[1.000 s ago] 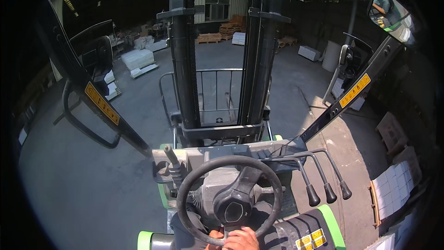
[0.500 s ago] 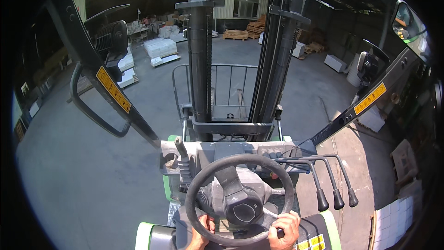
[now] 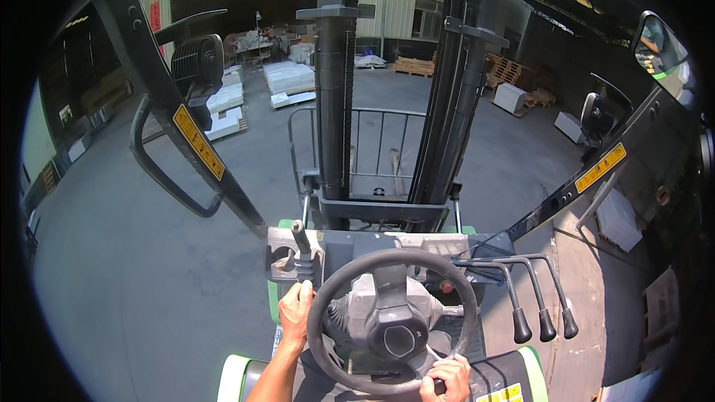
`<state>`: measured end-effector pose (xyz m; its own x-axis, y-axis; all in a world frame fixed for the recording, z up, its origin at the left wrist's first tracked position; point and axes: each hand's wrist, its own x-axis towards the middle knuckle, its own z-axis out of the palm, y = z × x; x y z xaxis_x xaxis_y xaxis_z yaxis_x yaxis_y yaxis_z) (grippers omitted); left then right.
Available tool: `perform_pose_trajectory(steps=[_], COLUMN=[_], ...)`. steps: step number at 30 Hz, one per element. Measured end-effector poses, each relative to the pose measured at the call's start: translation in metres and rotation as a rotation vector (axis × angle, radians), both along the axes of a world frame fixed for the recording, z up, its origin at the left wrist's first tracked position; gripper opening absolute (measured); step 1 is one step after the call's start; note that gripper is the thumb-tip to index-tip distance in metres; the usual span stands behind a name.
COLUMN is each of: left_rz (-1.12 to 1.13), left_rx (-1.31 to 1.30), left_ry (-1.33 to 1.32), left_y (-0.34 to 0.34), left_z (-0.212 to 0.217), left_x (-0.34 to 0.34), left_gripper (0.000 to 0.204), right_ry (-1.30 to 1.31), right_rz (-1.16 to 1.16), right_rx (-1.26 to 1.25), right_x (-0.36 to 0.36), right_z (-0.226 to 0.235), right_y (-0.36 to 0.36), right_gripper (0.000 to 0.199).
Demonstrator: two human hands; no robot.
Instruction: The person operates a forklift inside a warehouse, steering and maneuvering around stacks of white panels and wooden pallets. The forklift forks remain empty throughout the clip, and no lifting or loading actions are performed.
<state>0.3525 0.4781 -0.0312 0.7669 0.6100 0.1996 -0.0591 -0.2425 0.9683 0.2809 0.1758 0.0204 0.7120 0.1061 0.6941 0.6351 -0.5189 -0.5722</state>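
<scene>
The dark steering wheel [image 3: 395,257] of a forklift is in front of me. At its lower right rim, my right hand [image 3: 449,378] is closed around a black spinner knob [image 3: 439,386]. My left hand [image 3: 296,315] is closed, thumb on top, just outside the wheel's left rim. What its fingers hold, if anything, is hidden. Directly above that hand stands an upright lever [image 3: 301,238] with a ribbed base, at the dashboard's left end. Three bent control levers [image 3: 546,324] with black knobs reach out right of the wheel, with no hand on them.
Ahead rises the dark lift mast [image 3: 335,104], with a barred load guard [image 3: 380,134] behind it. White stacked slabs [image 3: 289,78] stand far left. Wooden pallets [image 3: 509,69] and white blocks [image 3: 510,98] are far right. A mirror [image 3: 659,52] hangs at the upper right.
My left hand has moved up and left, from inside the lower rim to outside the wheel. The wheel has turned slightly clockwise with my right hand. The surroundings have shifted rightward in view.
</scene>
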Motion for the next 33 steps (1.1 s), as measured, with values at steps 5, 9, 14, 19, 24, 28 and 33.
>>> perform_pose_trajectory(steps=[5, 9, 14, 19, 24, 28, 33], left_rz=[0.059, 0.094, 0.067, 0.136, 0.037, 0.167, 0.132], left_rx=[-0.006, 0.014, 0.051, 0.325, 0.273, 0.335, 0.37], left_ry=[-0.053, -0.068, -0.116, -0.118, 0.39, 0.234, 0.151], left_y=[-0.009, -0.011, -0.024, -0.02, -0.152, -0.156, -0.162], left_z=[-0.001, -0.006, -0.002, -0.038, 0.066, 0.057, 0.043], left_x=[0.003, 0.006, 0.011, 0.027, -0.1, -0.038, 0.007], left_gripper=[0.038, 0.04, 0.041, 0.04, 0.027, 0.026, 0.026], right_ry=[-0.034, -0.084, -0.274, -0.177, -0.312, -0.535, -0.236], right_rz=[0.219, 0.378, 0.404, 0.586, 0.475, 0.321, 0.454], right_rx=[0.031, 0.046, -0.009, -0.118, 0.046, 0.146, 0.056], right_x=[-0.009, -0.007, 0.013, 0.041, 0.089, 0.113, 0.123], right_z=[-0.006, 0.0, 0.032, 0.023, 0.04, 0.055, 0.037], right_y=[0.025, 0.058, 0.095, 0.099, 0.068, 0.033, 0.026], right_gripper=[0.018, 0.016, 0.014, 0.019, 0.024, 0.027, 0.025])
